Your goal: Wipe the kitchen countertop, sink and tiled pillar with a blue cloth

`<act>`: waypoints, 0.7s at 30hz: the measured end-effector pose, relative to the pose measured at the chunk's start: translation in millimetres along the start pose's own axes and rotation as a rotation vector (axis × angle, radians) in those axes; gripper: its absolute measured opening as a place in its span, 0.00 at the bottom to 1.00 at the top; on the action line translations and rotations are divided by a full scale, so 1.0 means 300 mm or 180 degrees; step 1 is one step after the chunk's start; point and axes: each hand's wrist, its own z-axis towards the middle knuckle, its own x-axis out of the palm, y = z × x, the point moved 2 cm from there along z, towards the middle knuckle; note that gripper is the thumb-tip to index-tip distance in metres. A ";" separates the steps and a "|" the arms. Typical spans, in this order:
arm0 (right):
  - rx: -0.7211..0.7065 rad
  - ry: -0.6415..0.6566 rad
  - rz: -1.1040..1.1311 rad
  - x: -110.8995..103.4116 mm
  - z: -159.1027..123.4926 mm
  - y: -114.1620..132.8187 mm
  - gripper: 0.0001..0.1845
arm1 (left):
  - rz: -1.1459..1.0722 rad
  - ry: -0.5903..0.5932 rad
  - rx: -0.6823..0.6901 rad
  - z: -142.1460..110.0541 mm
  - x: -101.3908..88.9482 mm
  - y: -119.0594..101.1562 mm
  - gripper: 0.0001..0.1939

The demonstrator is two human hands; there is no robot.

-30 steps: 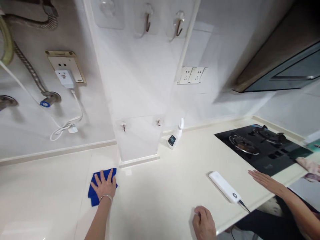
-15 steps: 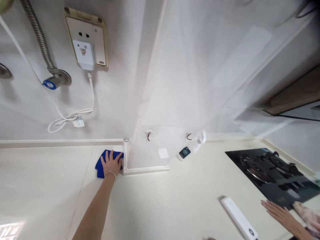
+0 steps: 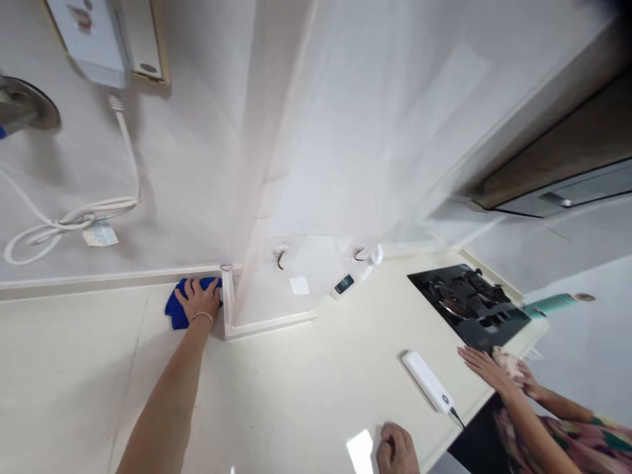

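My left hand [image 3: 198, 301] lies flat, fingers spread, on a blue cloth [image 3: 176, 309]. It presses the cloth into the corner where the cream countertop [image 3: 306, 388] meets the back wall and a white pillar [image 3: 257, 197]. A thin bracelet circles that wrist. My right hand [image 3: 397, 451] rests at the counter's near edge with its fingers curled in, and nothing shows in it.
Another person's hand [image 3: 486, 368] lies flat on the counter at right, beside a white power bank [image 3: 427, 382] with a black cable. A spray bottle [image 3: 355, 280] leans at the pillar's base. A black gas hob [image 3: 467, 306] sits further right. A charger cable [image 3: 69, 217] hangs on the wall.
My left hand has pushed the blue cloth away from me, from the open counter into the wall corner beside the pillar. The view has moved closer to the wall.
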 end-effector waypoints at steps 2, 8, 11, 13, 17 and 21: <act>0.0027 -0.0047 -0.0041 0.004 0.000 0.016 0.06 | 0.0057 0.0069 0.0085 -0.015 -0.008 0.016 0.22; 0.0146 -0.0129 0.0147 -0.004 0.014 0.074 0.07 | 0.0316 0.0339 0.0146 -0.178 -0.086 0.065 0.24; 0.0126 -0.0179 0.0328 -0.021 0.024 0.093 0.08 | 0.0402 0.0403 0.0028 -0.324 -0.142 0.058 0.24; 0.0134 -0.0215 0.0388 -0.030 0.030 0.101 0.09 | 0.0456 0.0443 0.0063 -0.434 -0.172 0.040 0.25; 0.0211 -0.0238 0.0387 -0.038 0.035 0.111 0.11 | 0.0676 0.0391 0.0172 -0.664 -0.205 -0.027 0.25; 0.0306 -0.0189 0.0342 -0.036 0.033 0.111 0.10 | 0.0897 0.0202 0.0542 -0.882 -0.195 -0.167 0.25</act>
